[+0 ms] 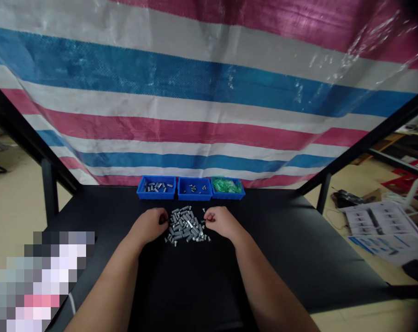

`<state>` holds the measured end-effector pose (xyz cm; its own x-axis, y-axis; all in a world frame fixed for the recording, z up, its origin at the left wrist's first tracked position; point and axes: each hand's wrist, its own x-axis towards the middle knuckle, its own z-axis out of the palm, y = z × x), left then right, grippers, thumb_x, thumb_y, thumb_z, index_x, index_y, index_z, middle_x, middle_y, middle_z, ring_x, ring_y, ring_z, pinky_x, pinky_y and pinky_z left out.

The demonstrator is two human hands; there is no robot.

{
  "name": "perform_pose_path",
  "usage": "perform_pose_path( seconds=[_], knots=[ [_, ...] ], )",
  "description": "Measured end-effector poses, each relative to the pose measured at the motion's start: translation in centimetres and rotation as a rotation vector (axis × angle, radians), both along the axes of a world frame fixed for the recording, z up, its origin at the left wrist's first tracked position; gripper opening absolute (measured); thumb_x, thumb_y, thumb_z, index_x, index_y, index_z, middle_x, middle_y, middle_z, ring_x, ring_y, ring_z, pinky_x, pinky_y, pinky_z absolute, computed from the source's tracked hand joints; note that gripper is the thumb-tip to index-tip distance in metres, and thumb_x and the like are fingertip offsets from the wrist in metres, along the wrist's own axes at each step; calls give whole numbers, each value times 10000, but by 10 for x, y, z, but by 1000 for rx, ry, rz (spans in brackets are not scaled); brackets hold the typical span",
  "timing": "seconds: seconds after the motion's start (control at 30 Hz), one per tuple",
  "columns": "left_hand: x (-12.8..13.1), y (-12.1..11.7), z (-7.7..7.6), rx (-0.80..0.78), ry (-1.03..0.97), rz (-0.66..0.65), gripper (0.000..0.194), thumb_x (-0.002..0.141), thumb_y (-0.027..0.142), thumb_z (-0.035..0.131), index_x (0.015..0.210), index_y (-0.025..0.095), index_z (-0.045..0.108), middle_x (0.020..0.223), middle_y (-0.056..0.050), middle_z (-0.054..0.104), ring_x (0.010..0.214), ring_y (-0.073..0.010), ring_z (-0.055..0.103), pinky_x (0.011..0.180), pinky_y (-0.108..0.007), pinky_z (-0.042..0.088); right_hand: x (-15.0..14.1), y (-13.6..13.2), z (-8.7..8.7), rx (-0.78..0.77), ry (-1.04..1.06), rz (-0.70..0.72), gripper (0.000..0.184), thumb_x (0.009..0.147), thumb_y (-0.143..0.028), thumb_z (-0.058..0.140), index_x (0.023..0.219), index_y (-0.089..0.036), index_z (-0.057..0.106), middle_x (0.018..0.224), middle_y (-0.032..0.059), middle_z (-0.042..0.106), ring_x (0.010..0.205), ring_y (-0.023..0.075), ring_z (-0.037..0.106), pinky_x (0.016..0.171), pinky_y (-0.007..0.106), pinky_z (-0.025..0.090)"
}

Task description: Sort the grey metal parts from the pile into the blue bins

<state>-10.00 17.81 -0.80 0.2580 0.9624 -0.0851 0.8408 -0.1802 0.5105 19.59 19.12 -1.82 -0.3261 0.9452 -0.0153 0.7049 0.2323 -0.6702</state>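
Observation:
A heap of small grey metal screws and sleeves (186,227) lies on the black table (298,249). My left hand (149,225) rests at the heap's left edge with fingers curled inward, touching the parts. My right hand (220,221) sits at the heap's right edge, its fingers pinched together on a small part I cannot name. Behind the heap stand three blue trays: the left tray (156,187) holds several larger grey pieces, the middle tray (195,188) a few small grey pieces, the right tray (227,187) green pieces.
A striped red, white and blue tarp (209,106) hangs behind the table. Black frame bars (361,143) slope down at both sides. Printed sheets (381,226) and clutter lie on the floor at the right. A blurred patch covers the lower left corner.

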Motion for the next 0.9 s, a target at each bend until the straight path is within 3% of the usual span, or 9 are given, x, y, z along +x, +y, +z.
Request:
perform_pose_path(
  seconds=[0.17,0.23,0.3,0.37,0.47,0.57,0.67,0.8,0.9],
  knots=[
    [0,1,0,-8,14,18,141,766,227,613,883,214,691,876,-57,730,777,-198,655,656,-271,402,4,3,11,-63,96,77,92,748,-160,622,734,-186,710,641,-10,648,585,124,593,566,224,432],
    [0,1,1,-12,23,20,141,765,228,614,883,213,691,878,-59,731,785,-201,659,664,-273,406,-2,9,11,-63,285,-11,77,779,-235,639,815,-188,688,658,-14,638,574,128,604,564,234,465],
    [0,1,2,-14,21,17,144,774,236,606,889,215,690,875,-58,731,791,-206,663,669,-278,409,-9,15,8,-45,523,-142,214,806,-338,656,970,-202,643,743,-4,661,612,146,644,582,257,514],
    [0,1,2,-14,18,17,147,781,244,594,891,219,688,870,-56,729,786,-210,662,661,-282,408,-12,18,5,-11,620,-249,330,816,-407,662,1079,-222,589,790,-2,671,623,156,652,579,270,529],
    [0,1,2,-4,15,12,140,778,244,586,876,220,683,865,-53,725,770,-207,652,649,-285,400,-6,14,3,89,374,-276,242,832,-374,647,1025,-231,619,718,-22,641,572,137,590,578,262,490],
    [1,1,2,-9,14,15,132,775,247,587,870,224,678,853,-45,721,760,-201,645,641,-282,391,6,4,5,124,45,-168,184,772,-297,702,945,-233,691,779,-5,659,623,131,577,616,255,457],
    [1,1,1,-11,25,22,125,775,249,591,867,225,673,843,-40,716,753,-196,640,635,-278,382,14,-2,6,86,-101,-81,188,716,-183,711,894,-238,732,832,8,689,690,141,607,637,249,441],
    [2,1,2,-15,39,16,129,784,252,584,872,224,674,840,-41,716,748,-196,637,631,-278,378,6,2,4,52,-51,-43,138,695,-92,665,738,-213,717,732,6,685,681,153,626,644,252,456],
    [2,1,5,-24,43,9,145,786,254,582,887,218,680,871,-51,722,767,-202,641,635,-282,382,-6,11,3,115,221,-128,65,792,-199,656,833,-204,707,833,32,689,725,161,657,677,261,516]
  ],
)
